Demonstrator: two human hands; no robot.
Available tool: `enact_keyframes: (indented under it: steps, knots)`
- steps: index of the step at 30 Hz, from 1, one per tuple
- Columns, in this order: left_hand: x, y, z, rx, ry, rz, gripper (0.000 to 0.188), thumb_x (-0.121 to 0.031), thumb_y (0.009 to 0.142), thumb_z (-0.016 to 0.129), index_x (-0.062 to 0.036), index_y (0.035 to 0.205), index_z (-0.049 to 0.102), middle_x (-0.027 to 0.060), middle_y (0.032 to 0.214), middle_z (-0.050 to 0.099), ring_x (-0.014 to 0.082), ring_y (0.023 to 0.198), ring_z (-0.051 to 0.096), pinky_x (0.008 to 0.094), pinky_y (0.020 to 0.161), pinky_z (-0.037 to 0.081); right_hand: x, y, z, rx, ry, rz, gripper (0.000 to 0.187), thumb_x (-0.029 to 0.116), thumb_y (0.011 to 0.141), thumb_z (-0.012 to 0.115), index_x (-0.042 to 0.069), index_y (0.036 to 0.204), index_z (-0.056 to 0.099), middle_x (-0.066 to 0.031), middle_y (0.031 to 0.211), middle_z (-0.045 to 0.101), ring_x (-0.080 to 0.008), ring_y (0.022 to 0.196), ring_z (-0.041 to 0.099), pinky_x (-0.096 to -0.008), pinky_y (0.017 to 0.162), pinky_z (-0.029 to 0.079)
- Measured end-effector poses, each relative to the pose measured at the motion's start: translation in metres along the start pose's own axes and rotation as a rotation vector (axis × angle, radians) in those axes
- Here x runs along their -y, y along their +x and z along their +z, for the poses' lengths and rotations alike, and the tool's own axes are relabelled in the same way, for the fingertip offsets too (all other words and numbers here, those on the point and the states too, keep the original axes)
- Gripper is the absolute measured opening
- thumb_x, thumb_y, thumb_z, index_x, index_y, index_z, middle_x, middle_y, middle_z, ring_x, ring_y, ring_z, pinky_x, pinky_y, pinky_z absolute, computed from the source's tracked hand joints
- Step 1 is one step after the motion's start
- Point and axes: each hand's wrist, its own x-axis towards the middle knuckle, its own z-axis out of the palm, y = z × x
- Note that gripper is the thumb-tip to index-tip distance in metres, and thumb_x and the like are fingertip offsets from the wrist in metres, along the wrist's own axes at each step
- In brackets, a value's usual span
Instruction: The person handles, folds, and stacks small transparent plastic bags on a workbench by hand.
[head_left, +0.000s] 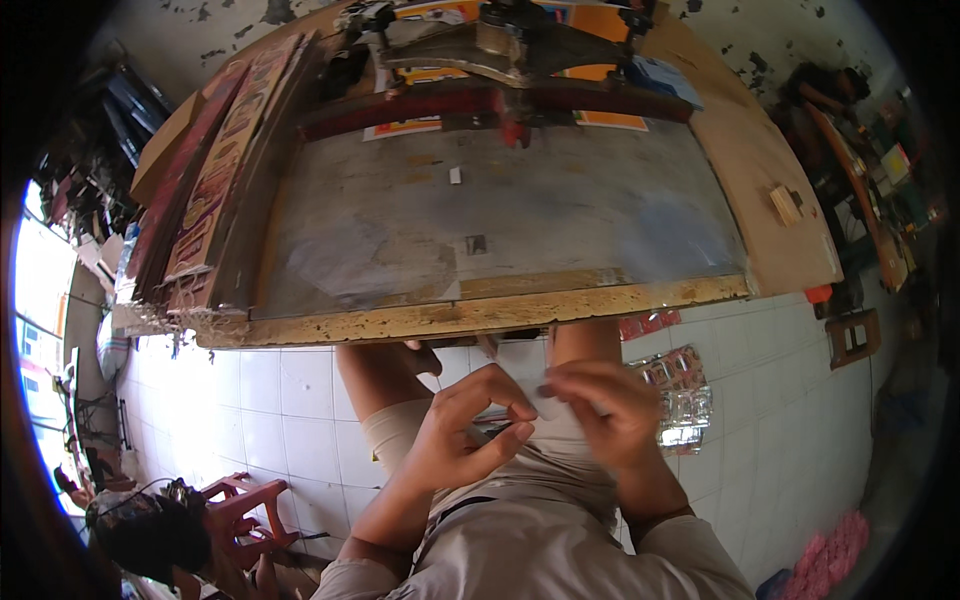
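Note:
Over my lap, just below the worktable's front edge, my left hand (pixel 470 432) is curled, its thumb and forefinger tips almost together. My right hand (pixel 612 405) is beside it, fingers bent in a pinch and blurred by motion. A pale, see-through patch shows between the two hands, but what they hold is too faint to make out. Ahead of them is the worktable's worn grey plate (pixel 560 215) with a yellowish wooden front edge (pixel 480 319). A small white piece (pixel 456 176) and a small dark square (pixel 476 244) lie on the plate.
A heavy metal press frame with a red crossbar (pixel 420 108) spans the table's back. Long printed boards (pixel 232 150) line its left side; a small wooden block (pixel 787 204) sits right. Shiny packaging sheets (pixel 680 395) and a red stool (pixel 240 505) are on the floor. People sit lower left and far right.

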Motion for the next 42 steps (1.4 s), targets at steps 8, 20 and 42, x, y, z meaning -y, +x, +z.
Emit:
enact_keyframes:
  steps: [8, 20, 42]
  knots:
    - [0.027, 0.015, -0.06, -0.624, 0.828, -0.064, 0.032, -0.002, 0.077, 0.072, -0.0078, 0.109, 0.069, 0.0096, 0.116, 0.068, 0.028, 0.106, 0.066, 0.0451, 0.101, 0.046, -0.061, 0.049, -0.119, -0.839, -0.118, 0.328, 0.03, 0.016, 0.1, 0.067, 0.0, 0.125, 0.066, -0.0156, 0.123, 0.069, -0.0212, 0.101, 0.071, -0.0324, 0.087, 0.056]
    - [0.034, 0.009, -0.112, -0.48, 1.168, 0.013, 0.015, -0.004, 0.087, 0.068, -0.0056, 0.1, 0.075, 0.0067, 0.111, 0.073, 0.028, 0.111, 0.066, 0.0463, 0.106, 0.044, -0.064, 0.011, -0.074, -0.735, -0.649, 0.078, 0.04, 0.012, 0.094, 0.069, 0.006, 0.133, 0.06, -0.0163, 0.147, 0.052, -0.0344, 0.139, 0.047, -0.0486, 0.117, 0.036]
    - [0.028, 0.004, -0.006, -0.352, 0.873, 0.382, 0.035, -0.02, 0.072, 0.088, -0.0136, 0.104, 0.077, 0.0014, 0.104, 0.069, 0.0224, 0.089, 0.069, 0.0354, 0.075, 0.057, -0.021, 0.009, 0.048, 0.025, 0.862, 0.498, 0.035, 0.011, 0.105, 0.06, -0.004, 0.135, 0.062, -0.0078, 0.117, 0.071, -0.0104, 0.109, 0.063, -0.0278, 0.096, 0.052]
